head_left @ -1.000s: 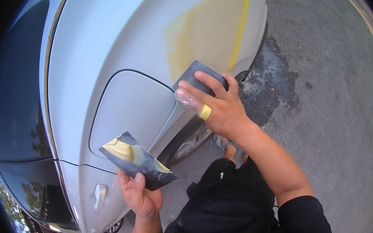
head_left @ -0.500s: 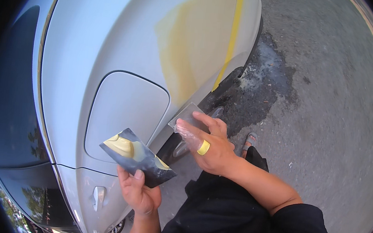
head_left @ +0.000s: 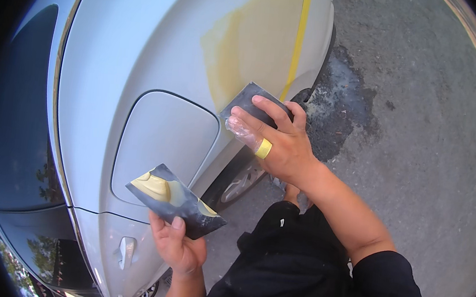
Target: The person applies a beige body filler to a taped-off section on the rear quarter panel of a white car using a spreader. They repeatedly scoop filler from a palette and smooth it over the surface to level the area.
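Observation:
My left hand [head_left: 178, 247] pinches the lower edge of a dark flat board [head_left: 178, 208] that carries lumps of pale yellow body filler [head_left: 154, 187]. In my right hand [head_left: 284, 144] is a dark, flat rectangular putty spreader [head_left: 246, 99], fingers laid along its upper face. The spreader lies over the lower end of a yellowish filler patch [head_left: 222, 49] on the white car panel [head_left: 161, 55]; whether its edge presses on the panel is hidden. One finger of that hand is wrapped in clear plastic with yellow tape [head_left: 264, 148].
Yellow masking tape [head_left: 300, 40] runs along the panel's right edge. A fuel flap [head_left: 164, 141] and a door handle [head_left: 126, 252] lie to the left. Below the panel is a wheel [head_left: 240, 183]. A wet patch [head_left: 340, 95] marks the grey pavement.
My right hand has moved up and away with the spreader, from beside the wheel arch to the filler patch. The left hand and its board have barely moved.

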